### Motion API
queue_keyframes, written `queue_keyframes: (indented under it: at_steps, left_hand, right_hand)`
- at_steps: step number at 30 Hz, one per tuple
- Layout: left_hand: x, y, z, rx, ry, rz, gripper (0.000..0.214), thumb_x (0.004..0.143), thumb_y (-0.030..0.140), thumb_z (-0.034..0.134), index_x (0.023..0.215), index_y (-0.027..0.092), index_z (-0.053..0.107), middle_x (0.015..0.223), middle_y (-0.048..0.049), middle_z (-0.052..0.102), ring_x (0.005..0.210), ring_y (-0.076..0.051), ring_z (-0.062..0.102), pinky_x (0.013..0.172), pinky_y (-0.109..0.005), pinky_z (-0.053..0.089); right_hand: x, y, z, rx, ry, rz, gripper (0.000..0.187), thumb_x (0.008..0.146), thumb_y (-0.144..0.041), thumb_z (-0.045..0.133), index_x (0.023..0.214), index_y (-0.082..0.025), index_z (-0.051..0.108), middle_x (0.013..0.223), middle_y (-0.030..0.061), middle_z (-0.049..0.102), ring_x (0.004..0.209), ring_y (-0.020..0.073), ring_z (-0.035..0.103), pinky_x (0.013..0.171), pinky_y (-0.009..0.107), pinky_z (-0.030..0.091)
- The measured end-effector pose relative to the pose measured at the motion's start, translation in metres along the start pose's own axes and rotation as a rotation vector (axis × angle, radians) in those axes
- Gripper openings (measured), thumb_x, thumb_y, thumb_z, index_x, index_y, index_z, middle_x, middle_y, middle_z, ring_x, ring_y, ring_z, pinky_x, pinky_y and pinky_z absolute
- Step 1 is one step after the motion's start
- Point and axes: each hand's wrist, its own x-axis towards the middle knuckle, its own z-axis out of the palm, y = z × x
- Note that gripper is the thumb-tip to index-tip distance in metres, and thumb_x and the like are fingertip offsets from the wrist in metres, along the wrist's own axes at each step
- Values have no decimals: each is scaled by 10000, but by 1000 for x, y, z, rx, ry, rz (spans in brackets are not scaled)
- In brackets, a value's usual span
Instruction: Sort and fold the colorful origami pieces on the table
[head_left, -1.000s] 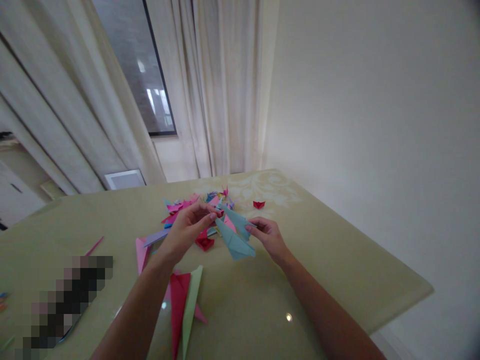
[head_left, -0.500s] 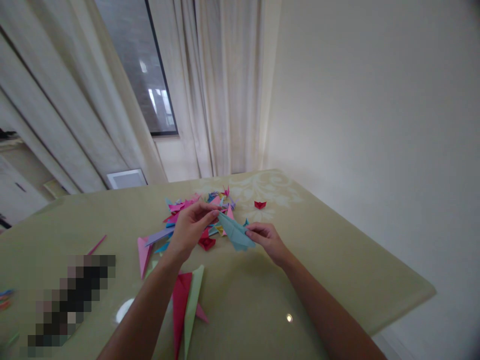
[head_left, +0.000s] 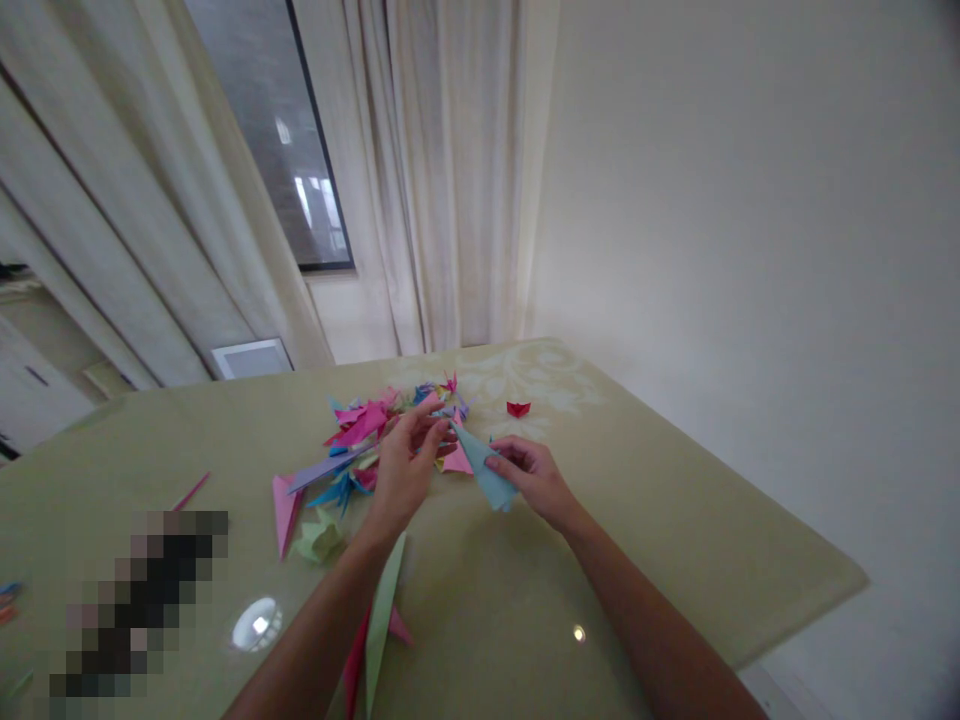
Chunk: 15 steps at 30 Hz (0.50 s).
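blue paper point(head_left: 487, 478): already creased into a narrow pointed shape, held just above the counter point(head_left: 675, 540), beside the pile of folded pieces point(head_left: 364, 425) | left hand point(head_left: 405, 468): fingers pinched on its upper tip | right hand point(head_left: 536, 480): clamped on its lower edge | status: folding looks part-done, piece not yet laid down

The camera sits on the person's head, looking forward and down across the tabletop point(head_left: 675, 540) toward its far edge and the curtains point(head_left: 450, 170). The left hand point(head_left: 405, 470) and right hand point(head_left: 536, 482) lie close, mid-frame.
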Motion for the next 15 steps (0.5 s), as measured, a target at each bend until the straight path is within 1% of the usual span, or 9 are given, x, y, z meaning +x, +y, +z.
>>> queue_keyframes:
  at_steps: [2, 4, 5, 7, 9, 10, 12, 13, 15]
  left_hand:
    - [-4, -19, 1, 235, -64, 24, 313, 1015, 392, 576, 1249, 202, 660, 1126, -105, 757, 957, -245, 753, 857, -442, 638]
    - [-11, -40, 4, 577, -173, 96, 303, 982, 258, 600, 1267, 191, 676, 1259, -145, 721, 1169, -306, 694, 1025, -528, 568]
    - [-16, -49, 5, 725, -243, 132, 336, 953, 204, 622, 1283, 186, 682, 1337, -161, 688, 1270, -336, 638, 1095, -563, 515]
    - [-25, -62, 10, 916, -373, 180, 400, 930, 135, 622, 1322, 184, 681, 1450, -175, 622, 1370, -366, 557, 1149, -588, 464]
    - [-30, -70, 14, 986, -450, 215, 438, 940, 71, 553, 1342, 189, 678, 1472, -161, 610, 1372, -340, 558, 1144, -542, 485]
    - [-31, -71, 15, 994, -460, 230, 465, 939, 37, 513, 1344, 195, 679, 1455, -148, 624, 1356, -318, 576, 1135, -510, 501]
    - [-28, -68, 13, 988, -423, 256, 472, 943, 15, 473, 1311, 202, 703, 1398, -130, 665, 1313, -292, 617, 1104, -465, 535]
    - [-25, -65, 11, 980, -380, 270, 434, 959, 35, 474, 1269, 202, 727, 1382, -129, 677, 1293, -292, 636, 1085, -458, 551]
    - [-18, -53, 3, 945, -250, 308, 345, 1010, 120, 486, 1201, 204, 761, 1375, -130, 689, 1264, -298, 664, 1057, -458, 574]
  right_hand:
    - [5, 3, -9, -38, 164, -48, 370, 831, -553, 825, 941, -204, 770, 803, 21, 724, 681, 170, 626, 613, 264, 475]
    - [8, 5, -17, -67, 292, -83, 359, 833, -547, 807, 912, -200, 757, 800, 24, 719, 676, 168, 612, 608, 262, 467]
    - [9, 6, -21, -80, 328, -90, 351, 831, -539, 802, 900, -198, 752, 787, 22, 710, 667, 165, 600, 601, 260, 458]
    - [10, 7, -24, -92, 350, -92, 333, 827, -520, 797, 881, -195, 744, 768, 16, 695, 652, 160, 582, 592, 258, 445]
    - [9, 7, -23, -87, 343, -86, 320, 826, -507, 792, 880, -196, 738, 775, 16, 697, 653, 161, 585, 595, 260, 447]
    - [9, 7, -22, -84, 339, -84, 318, 826, -505, 790, 881, -196, 734, 779, 17, 699, 654, 163, 589, 596, 263, 450]
    - [8, 7, -19, -73, 338, -81, 321, 825, -508, 788, 881, -197, 727, 780, 16, 698, 652, 163, 591, 597, 265, 452]
    - [8, 7, -18, -63, 342, -80, 326, 820, -512, 789, 875, -197, 723, 774, 15, 694, 648, 162, 589, 595, 265, 450]
    - [9, 7, -16, -44, 349, -78, 339, 806, -523, 793, 859, -198, 715, 766, 14, 689, 646, 163, 591, 598, 269, 452]
